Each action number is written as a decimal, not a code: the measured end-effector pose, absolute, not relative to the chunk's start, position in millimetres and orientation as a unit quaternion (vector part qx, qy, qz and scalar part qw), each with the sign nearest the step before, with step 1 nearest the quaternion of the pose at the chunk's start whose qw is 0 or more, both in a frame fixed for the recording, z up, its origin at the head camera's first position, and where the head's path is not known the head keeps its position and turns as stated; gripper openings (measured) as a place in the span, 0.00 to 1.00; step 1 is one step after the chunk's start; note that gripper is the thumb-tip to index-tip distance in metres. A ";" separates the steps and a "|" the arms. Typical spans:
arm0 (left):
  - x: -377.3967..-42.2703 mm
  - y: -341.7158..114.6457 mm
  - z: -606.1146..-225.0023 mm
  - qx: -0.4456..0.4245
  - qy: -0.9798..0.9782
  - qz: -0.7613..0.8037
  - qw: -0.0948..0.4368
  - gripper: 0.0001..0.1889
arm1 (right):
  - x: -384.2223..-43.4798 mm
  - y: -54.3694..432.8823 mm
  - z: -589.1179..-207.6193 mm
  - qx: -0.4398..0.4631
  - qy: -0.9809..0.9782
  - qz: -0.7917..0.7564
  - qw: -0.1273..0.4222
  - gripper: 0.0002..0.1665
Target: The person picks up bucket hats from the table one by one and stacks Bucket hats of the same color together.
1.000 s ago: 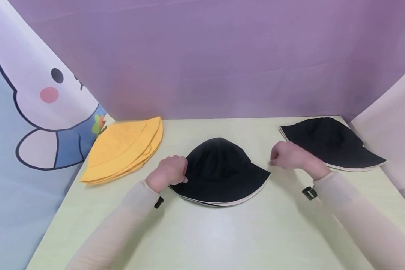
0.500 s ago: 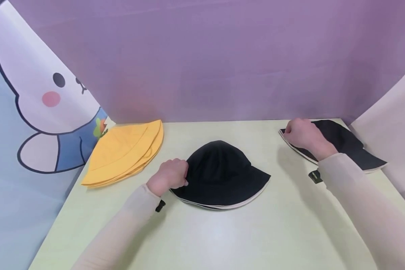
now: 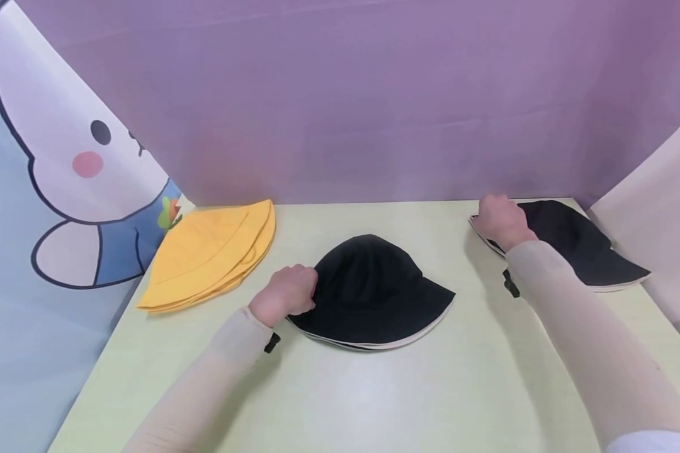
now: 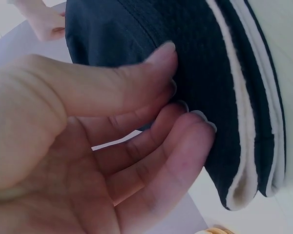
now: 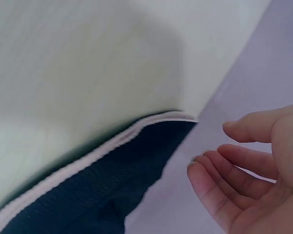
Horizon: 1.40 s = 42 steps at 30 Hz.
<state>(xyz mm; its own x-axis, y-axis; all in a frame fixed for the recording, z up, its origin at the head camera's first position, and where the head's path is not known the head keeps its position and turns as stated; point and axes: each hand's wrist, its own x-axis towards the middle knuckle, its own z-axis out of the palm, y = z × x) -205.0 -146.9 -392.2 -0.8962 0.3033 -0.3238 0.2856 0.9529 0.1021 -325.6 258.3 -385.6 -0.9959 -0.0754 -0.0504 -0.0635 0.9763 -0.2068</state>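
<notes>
In the middle of the table a black bucket hat [image 3: 368, 296] with a pale-edged brim lies flat. The left wrist view shows more than one layer at its brim. My left hand [image 3: 286, 292] is at its left side, the loosely curled fingers [image 4: 190, 141] in front of the dark cloth, with no fabric visibly pinched. At the back right lies a second black bucket hat [image 3: 578, 245]. Over its left end is my right hand [image 3: 501, 220]; in the right wrist view the loosely curled fingers [image 5: 215, 190] are empty and apart from the brim tip.
Yellow bucket hats [image 3: 204, 255], flattened and layered, lie at the back left of the pale table [image 3: 368, 402]. A purple cloth [image 3: 374, 100] stands behind the table. A cartoon-printed cloth [image 3: 62, 189] hangs on the left and a pale one [image 3: 663, 214] on the right.
My right hand has moved away from beside the middle hat, right and farther back, to the left end of the right-hand black hat. The left hand and the hats stay in place.
</notes>
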 end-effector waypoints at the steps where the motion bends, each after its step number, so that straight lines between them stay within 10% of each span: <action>1: -204.9 -146.6 -392.4 0.151 0.973 0.025 0.171 0.14 | -326.8 258.3 -388.3 -0.034 0.994 -0.100 0.033 0.15; 31: -205.1 -138.7 -391.5 0.141 0.974 0.016 0.178 0.06 | -330.6 265.3 -410.4 -0.062 0.992 -0.083 0.075 0.06; 42: -204.2 -133.4 -393.6 0.139 0.975 0.008 0.175 0.06 | -308.0 244.2 -412.2 -0.141 0.978 -0.125 0.087 0.20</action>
